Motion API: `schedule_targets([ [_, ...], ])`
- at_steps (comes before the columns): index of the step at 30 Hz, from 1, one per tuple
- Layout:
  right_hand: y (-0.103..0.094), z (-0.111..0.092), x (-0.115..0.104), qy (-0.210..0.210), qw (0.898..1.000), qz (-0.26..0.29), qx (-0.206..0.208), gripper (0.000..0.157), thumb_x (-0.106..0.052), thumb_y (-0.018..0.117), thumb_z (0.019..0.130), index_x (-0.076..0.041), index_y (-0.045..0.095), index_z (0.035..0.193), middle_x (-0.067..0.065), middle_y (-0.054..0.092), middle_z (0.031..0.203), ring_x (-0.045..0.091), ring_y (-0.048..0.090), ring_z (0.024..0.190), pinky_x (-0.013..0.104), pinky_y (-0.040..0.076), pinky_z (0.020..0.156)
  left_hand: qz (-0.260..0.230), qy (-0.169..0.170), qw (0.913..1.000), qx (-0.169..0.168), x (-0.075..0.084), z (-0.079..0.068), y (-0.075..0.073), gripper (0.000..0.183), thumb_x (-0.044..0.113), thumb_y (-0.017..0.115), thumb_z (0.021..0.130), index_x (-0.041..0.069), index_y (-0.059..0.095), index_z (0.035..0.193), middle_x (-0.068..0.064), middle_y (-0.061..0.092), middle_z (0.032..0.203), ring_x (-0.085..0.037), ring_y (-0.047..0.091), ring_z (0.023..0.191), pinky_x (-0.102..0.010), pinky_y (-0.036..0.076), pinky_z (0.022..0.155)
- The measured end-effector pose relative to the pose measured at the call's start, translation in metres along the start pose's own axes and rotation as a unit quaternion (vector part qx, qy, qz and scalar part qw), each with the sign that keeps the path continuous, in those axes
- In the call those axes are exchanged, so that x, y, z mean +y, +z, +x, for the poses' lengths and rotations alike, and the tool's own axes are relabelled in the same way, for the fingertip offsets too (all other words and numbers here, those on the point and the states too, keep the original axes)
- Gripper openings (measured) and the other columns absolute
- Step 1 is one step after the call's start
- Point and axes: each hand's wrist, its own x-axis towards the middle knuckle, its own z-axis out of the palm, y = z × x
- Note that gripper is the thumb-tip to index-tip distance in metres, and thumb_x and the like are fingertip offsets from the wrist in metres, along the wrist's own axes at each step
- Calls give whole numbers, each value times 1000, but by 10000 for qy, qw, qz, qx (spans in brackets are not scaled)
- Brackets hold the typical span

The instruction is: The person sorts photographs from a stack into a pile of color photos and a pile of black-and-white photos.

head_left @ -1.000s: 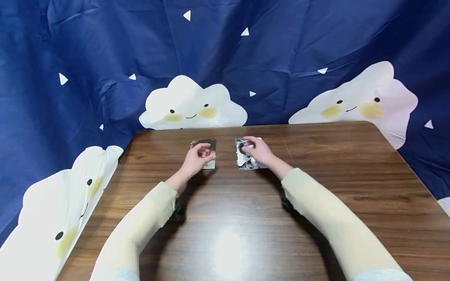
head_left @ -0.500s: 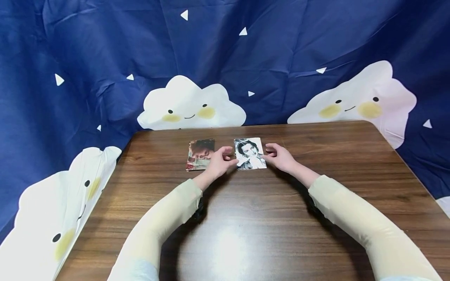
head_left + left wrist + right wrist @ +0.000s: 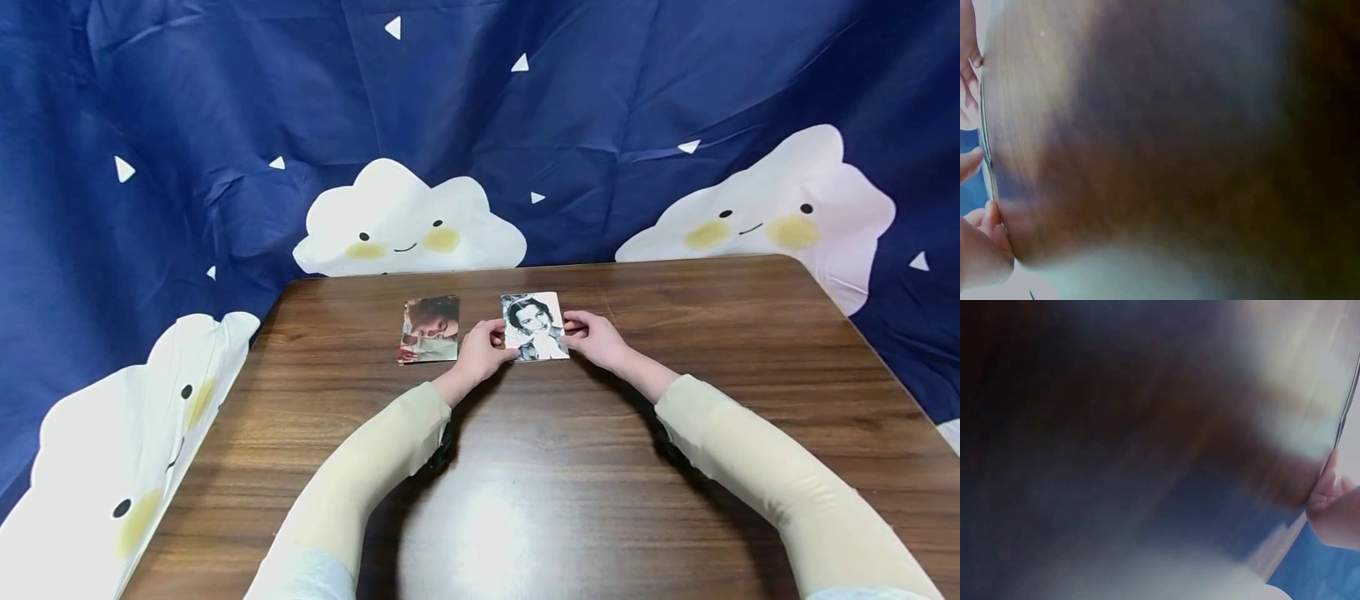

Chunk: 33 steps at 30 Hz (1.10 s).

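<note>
A black-and-white photo card (image 3: 534,325) lies upright near the far side of the table, between both hands. My left hand (image 3: 482,348) pinches its left side, thumb over the lower left corner and fingers curled at the edge. At the opposite side my right hand (image 3: 596,337) pinches the right edge between thumb and curled fingers. To the left, apart from the hands, lies a colour photo card (image 3: 431,329) with its picture turned sideways. In the left wrist view the black-and-white card's thin edge (image 3: 986,134) shows between the hands.
The brown wood-grain table (image 3: 675,417) spreads out under both arms, with a bright glare in its front middle. A dark blue curtain (image 3: 570,117) with white clouds and triangles hangs behind the table and down its left side.
The left hand has moved right, from the colour card to the black-and-white card's left edge. The right hand has slid off that card's top to its right edge, uncovering the picture.
</note>
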Motion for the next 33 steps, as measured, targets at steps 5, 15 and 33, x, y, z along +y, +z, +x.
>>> schedule_targets([
  [5, 4, 2, -1, 163, 9991, 333, 199, 48, -2, 67, 88, 16, 50, 129, 29, 63, 113, 34, 61, 98, 18, 44, 75, 102, -101, 9999, 18, 2, 0, 1, 56, 9, 83, 76, -1, 61, 126, -8, 63, 110, -19, 61, 91, -26, 46, 82],
  [15, 5, 6, -1, 423, 9958, 605, 535, 42, -3, 65, 90, 13, 54, 127, 28, 61, 116, 31, 60, 102, 13, 44, 71, 270, -113, 9995, 89, 4, -1, 5, 54, 11, 83, 76, 0, 63, 124, -10, 61, 109, -19, 60, 91, -29, 45, 83],
  [33, 7, 7, -6, 455, 9963, 679, 275, 44, -5, 62, 92, 15, 50, 130, 31, 58, 122, 30, 62, 99, 17, 46, 69, 337, -173, 9992, 96, 4, -3, 7, 55, 14, 83, 77, 1, 62, 127, -9, 59, 110, -19, 58, 93, -28, 45, 83],
])
